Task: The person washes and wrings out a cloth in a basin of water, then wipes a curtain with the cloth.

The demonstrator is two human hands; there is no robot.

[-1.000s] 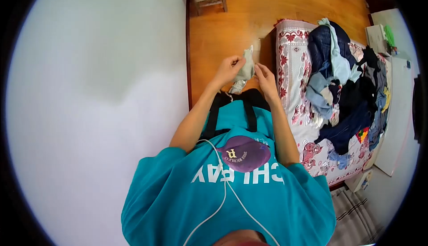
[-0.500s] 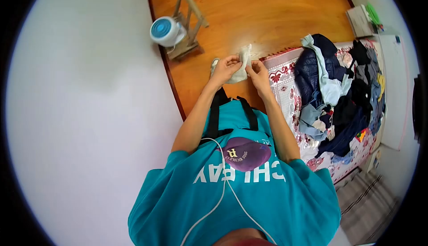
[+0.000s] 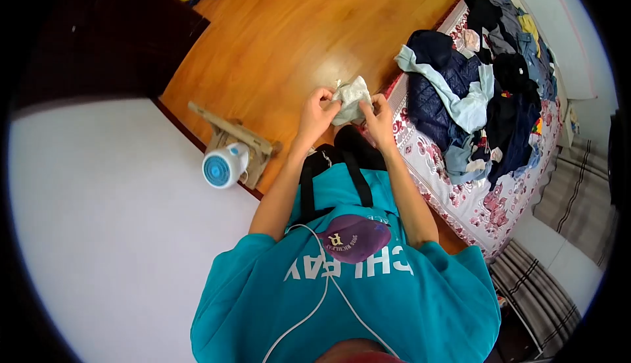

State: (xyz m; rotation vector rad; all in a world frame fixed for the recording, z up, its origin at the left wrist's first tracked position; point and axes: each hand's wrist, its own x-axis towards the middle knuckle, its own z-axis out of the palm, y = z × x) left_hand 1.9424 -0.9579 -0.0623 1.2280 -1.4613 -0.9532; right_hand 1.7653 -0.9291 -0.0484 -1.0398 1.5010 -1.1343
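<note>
In the head view, a small pale grey-green piece of cloth (image 3: 353, 98) is held up between my two hands, above the wooden floor. My left hand (image 3: 319, 114) pinches its left edge between thumb and fingers. On the opposite edge, my right hand (image 3: 378, 120) grips it the same way. The cloth looks crumpled and partly spread; its exact kind cannot be made out. Both hands are in front of my teal shirt, beside the bed's edge.
A bed (image 3: 420, 159) with a red-and-white patterned sheet lies to the right. Heaped on it are a dark quilted jacket (image 3: 430, 90), a light blue garment (image 3: 470, 110) and other clothes. At left, a white-and-blue fan (image 3: 225, 167) is by a wooden stool (image 3: 230, 129) near the wall.
My view has turned, so the stool and fan appear lower and a dark door area shows at upper left. The cloth, narrower before, is now spread wider between my hands.
</note>
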